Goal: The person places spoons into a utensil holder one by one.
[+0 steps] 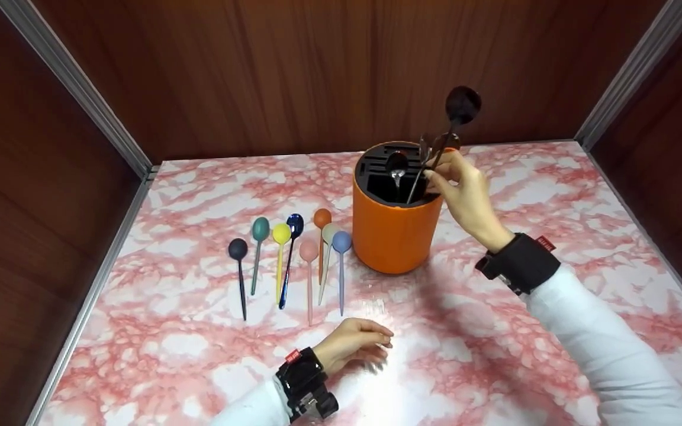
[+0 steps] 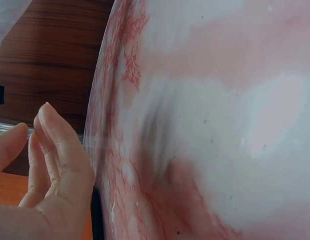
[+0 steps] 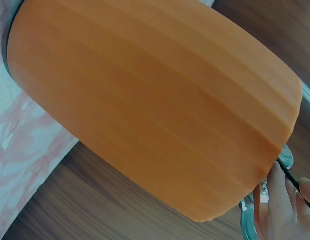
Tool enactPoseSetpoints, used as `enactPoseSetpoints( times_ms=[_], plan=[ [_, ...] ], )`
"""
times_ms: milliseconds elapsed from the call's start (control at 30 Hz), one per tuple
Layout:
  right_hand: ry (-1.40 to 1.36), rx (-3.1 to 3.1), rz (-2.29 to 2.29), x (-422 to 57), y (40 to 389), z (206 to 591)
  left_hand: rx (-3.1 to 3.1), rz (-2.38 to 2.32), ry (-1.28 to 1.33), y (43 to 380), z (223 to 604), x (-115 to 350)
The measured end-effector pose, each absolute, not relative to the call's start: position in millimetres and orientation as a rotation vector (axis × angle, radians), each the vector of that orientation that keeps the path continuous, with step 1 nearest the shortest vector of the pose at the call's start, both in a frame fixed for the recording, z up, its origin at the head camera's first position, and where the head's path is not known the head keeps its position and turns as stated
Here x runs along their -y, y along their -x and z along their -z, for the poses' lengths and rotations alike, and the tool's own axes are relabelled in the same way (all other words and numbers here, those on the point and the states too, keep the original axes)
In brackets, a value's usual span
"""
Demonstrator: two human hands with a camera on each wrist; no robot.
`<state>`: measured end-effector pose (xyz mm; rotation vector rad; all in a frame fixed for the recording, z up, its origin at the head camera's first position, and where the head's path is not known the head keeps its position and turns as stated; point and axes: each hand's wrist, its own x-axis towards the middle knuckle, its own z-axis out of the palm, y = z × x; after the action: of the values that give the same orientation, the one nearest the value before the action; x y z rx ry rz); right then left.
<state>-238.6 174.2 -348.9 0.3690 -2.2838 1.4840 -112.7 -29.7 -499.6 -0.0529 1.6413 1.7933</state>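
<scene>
Pinching the thin handle of a dark spoon [image 1: 463, 105], the right hand [image 1: 465, 192] is at the right-hand side of the rim of an orange holder [image 1: 397, 239]. Its thumb and fingertips are clamped on that handle. The holder has a black insert [image 1: 373, 158] with narrow slots towards the back and a wider compartment at the front. Inside stand a shiny spoon [image 1: 397, 161] in the front part, a second metal spoon [image 1: 424, 149] near the fingers, and a brownish spoon [image 1: 449, 141] partly behind the hand; which slots these last two occupy cannot be told.

The dark spoon's bowl points up and tips away to the right, its long axis steep and slanting down left towards the insert. Fingers cover the lower handle, so whether its end is inside a compartment cannot be told.

Eight coloured spoons [image 1: 282, 233] lie left of the holder, bowls towards the back wall [image 1: 293, 77], handles towards the person. Most have a matt finish; one blue one is glossy. The left hand [image 1: 353, 343] hovers over the table [image 1: 169, 343], fingers gently bent, thumb apart from them. The holder is a smooth upright cylinder, the table pink-and-white marbled, the wall wood-grained.
</scene>
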Motion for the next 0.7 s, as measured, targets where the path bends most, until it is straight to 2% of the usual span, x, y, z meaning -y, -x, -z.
enactPoseSetpoints(
  times_ms=[700],
  plan=[
    [-0.322,2.347,-1.412,-176.3,235.6,356.8,-1.622,-1.814,0.04,111.1,502.1,30.3]
  ],
)
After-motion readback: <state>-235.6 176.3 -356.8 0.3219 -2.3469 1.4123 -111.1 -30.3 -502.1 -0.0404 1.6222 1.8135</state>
